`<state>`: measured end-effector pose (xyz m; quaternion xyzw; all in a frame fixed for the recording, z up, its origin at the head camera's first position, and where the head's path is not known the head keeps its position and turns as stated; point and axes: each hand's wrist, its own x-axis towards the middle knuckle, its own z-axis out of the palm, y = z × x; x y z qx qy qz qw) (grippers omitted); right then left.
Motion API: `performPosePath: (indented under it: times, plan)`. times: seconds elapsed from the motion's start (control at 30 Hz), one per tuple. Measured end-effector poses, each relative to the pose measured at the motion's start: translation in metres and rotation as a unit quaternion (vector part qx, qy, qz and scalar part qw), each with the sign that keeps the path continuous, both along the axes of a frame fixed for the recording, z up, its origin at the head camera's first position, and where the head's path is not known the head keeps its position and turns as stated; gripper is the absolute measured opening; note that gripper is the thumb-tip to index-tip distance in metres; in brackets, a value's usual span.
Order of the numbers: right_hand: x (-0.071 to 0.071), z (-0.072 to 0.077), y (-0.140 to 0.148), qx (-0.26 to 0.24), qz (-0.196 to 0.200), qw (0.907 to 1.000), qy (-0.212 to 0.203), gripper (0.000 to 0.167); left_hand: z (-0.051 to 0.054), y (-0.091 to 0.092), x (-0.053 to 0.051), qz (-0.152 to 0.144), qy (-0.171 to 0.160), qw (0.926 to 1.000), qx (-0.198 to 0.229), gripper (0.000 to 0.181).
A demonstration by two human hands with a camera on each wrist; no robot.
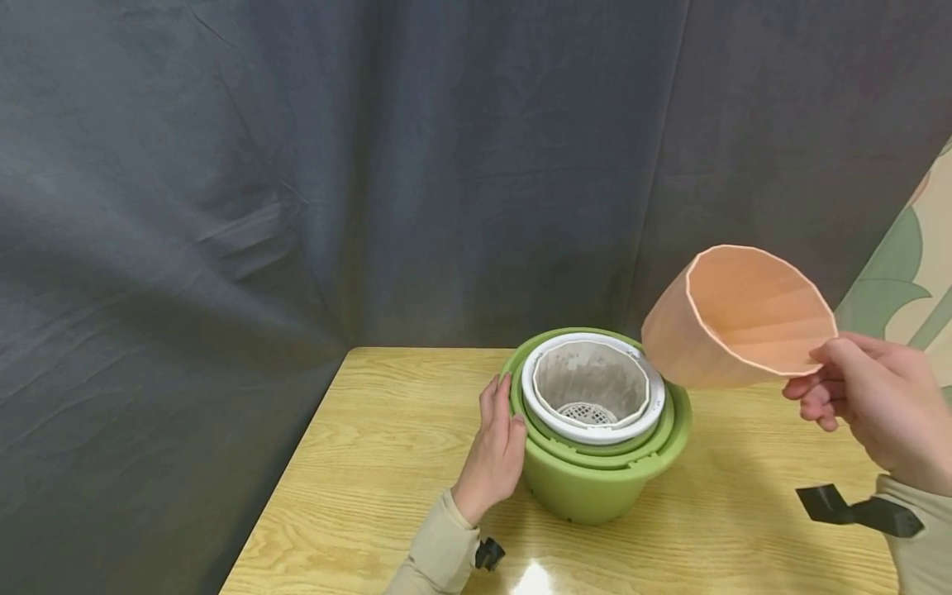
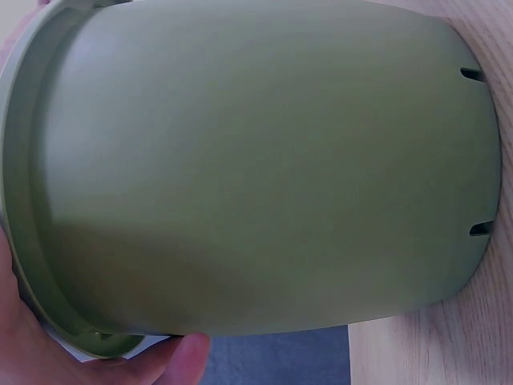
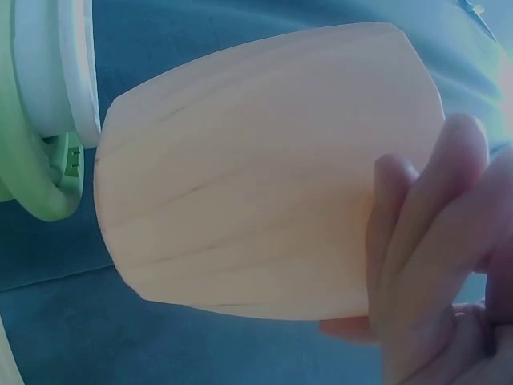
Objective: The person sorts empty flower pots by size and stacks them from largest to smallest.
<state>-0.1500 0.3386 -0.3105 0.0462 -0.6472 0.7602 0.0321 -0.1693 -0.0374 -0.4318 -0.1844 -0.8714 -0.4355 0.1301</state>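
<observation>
A peach-coloured faceted pot (image 1: 673, 343) is tilted in the air, its open mouth facing up and towards me. My right hand (image 1: 892, 397) pinches its rim between thumb and fingers. In the right wrist view, fingers (image 3: 425, 200) lie against the pot's outer wall (image 3: 256, 176). On the table, several pots stand nested: green pots (image 1: 587, 496) outside, a white-rimmed pot (image 1: 528, 384) within, and a greyish pot (image 1: 587, 372) with a perforated bottom innermost. My left hand (image 1: 491, 454) rests against the left side of the outer green rim, its fingers fairly straight.
The nested pots stand on a light wood-grain table (image 1: 387, 446). Behind it hangs a dark grey-blue curtain (image 1: 476, 182), also along the left side. A patterned panel (image 1: 922, 273) with leaf shapes shows at the right. Black straps (image 1: 855, 512) hang at the sleeves.
</observation>
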Motion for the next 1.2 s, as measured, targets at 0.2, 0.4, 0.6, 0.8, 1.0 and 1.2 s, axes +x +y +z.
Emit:
performPosePath:
  times: [0.2, 0.4, 0.6, 0.8, 1.0, 1.2]
  plan:
    - [0.0, 0.002, -0.005, 0.007, 0.008, 0.9999, -0.007, 0.028, 0.0, 0.0, 0.0, -0.001, -0.001, 1.0, 0.002, 0.056]
    - [-0.003, 0.002, -0.009, 0.006, 0.023, 0.9997, 0.006, 0.027, 0.0, 0.0, 0.001, -0.003, 0.001, 1.0, 0.001, 0.055]
    - [-0.004, 0.001, -0.014, 0.033, 0.001, 0.9994, 0.001, 0.026, 0.0, -0.001, 0.0, -0.002, 0.002, 1.0, 0.001, 0.055]
    - [-0.006, 0.003, -0.019, 0.031, 0.022, 0.9993, 0.003, 0.025, 0.0, 0.0, 0.001, -0.001, -0.001, 1.0, 0.002, 0.055]
    - [-0.006, 0.007, -0.026, 0.038, 0.016, 0.9991, -0.003, 0.025, 0.0, 0.0, 0.001, -0.001, 0.0, 1.0, 0.002, 0.055]
    - [-0.007, 0.007, -0.029, 0.034, 0.03, 0.999, -0.001, 0.026, 0.001, 0.0, 0.001, -0.003, 0.001, 1.0, 0.0, 0.056]
